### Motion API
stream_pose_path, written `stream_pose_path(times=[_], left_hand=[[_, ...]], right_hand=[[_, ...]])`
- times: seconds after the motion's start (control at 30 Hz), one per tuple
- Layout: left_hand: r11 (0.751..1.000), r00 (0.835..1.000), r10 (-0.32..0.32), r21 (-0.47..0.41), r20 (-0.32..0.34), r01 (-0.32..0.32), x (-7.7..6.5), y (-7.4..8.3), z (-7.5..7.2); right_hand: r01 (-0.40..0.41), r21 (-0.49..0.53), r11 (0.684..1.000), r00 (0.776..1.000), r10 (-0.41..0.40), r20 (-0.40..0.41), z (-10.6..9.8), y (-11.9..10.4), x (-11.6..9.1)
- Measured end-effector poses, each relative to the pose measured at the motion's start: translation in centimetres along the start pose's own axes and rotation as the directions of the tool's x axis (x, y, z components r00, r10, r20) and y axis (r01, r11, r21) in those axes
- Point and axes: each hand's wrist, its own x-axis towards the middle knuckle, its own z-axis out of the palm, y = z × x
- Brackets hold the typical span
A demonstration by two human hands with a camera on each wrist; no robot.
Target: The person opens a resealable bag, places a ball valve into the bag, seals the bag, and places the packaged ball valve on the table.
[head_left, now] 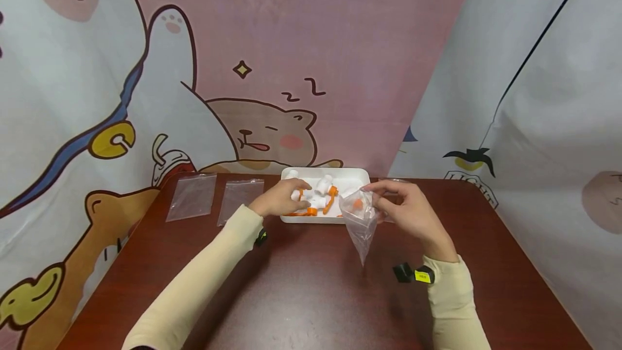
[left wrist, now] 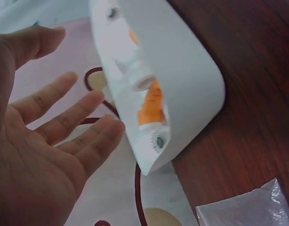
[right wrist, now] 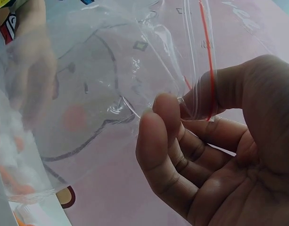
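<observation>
My right hand [head_left: 413, 212] pinches a clear zip bag [head_left: 362, 228] near its red-lined opening, and the bag hangs with one corner pointing down. At the left end of a shallow white tray [head_left: 357, 177], my left hand [head_left: 278, 199] reaches over the rim with fingers apart; in the left wrist view its palm holds nothing. Inside the tray lie several white plastic pieces [head_left: 324, 183] and orange pieces [head_left: 332, 200], some joined together. The hanging bag overlaps the tray's right front corner in the head view, and orange shows through it.
Two flat clear zip bags, the outer bag [head_left: 191, 197] and the inner bag [head_left: 240, 196], lie left of the tray on the dark red-brown table [head_left: 311, 301]. Another clear bag [head_left: 399, 180] shows partly behind my right hand. A cartoon-printed cloth [head_left: 359, 69] hangs behind the table.
</observation>
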Motion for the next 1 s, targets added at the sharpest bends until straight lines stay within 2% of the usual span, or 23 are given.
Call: stream_pose_path(times=[0.27, 0.6, 0.77, 1.0], left_hand=[[0.995, 0.996, 0.042, 0.084, 0.082, -0.049, 1.8, 0.3, 1.5], [0.967, 0.985, -0.076, 0.253, 0.158, 0.034, 3.6, 1.2, 2.9], [0.944, 0.983, -0.072, 0.329, 0.171, 0.012, 4.5, 1.4, 3.4], [0.932, 0.975, -0.105, 0.362, 0.195, 0.028, 5.2, 1.7, 3.5]], right_hand=[[0.004, -0.003, 1.000, 1.000, -0.004, 0.007, 0.1, 0.1, 0.0], [0.010, -0.015, 1.000, 1.000, -0.010, 0.010, 0.2, -0.1, 0.0], [0.007, -0.012, 1.000, 1.000, -0.007, 0.015, 0.1, -0.2, 0.0], [0.014, -0.017, 1.000, 1.000, -0.014, 0.018, 0.2, -0.2, 0.1]])
